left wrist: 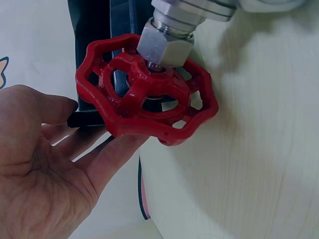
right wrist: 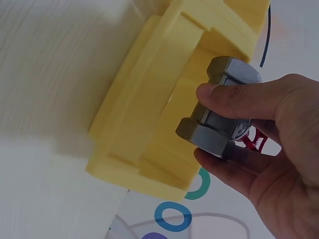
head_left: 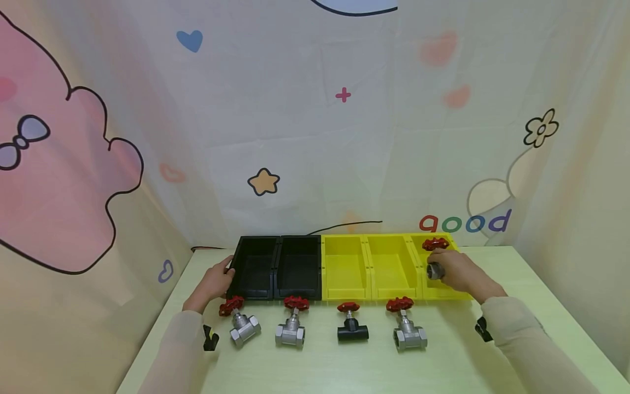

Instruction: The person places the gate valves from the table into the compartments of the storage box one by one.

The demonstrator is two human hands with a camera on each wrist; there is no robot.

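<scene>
My right hand [head_left: 455, 269] grips a metal gate valve [right wrist: 219, 107] by its body, thumb on one side and fingers on the other. That valve's red handwheel [head_left: 435, 244] points to the back, over the rightmost yellow bin [right wrist: 149, 104]. At the far left, my left hand [head_left: 216, 280] pinches the side wall of the outer black bin [head_left: 236, 273] between thumb and fingers. Close in front of that hand lies another metal valve [head_left: 244, 329], whose red handwheel [left wrist: 144, 94] overlaps the fingertips in the left wrist view.
Two black bins and three yellow bins [head_left: 346, 295] stand joined in a row. Before them on the table [head_left: 325, 372] lie a metal valve [head_left: 290, 334], a black-bodied valve [head_left: 352, 331] and another metal valve [head_left: 410, 335]. A printed curtain [head_left: 305, 126] hangs behind.
</scene>
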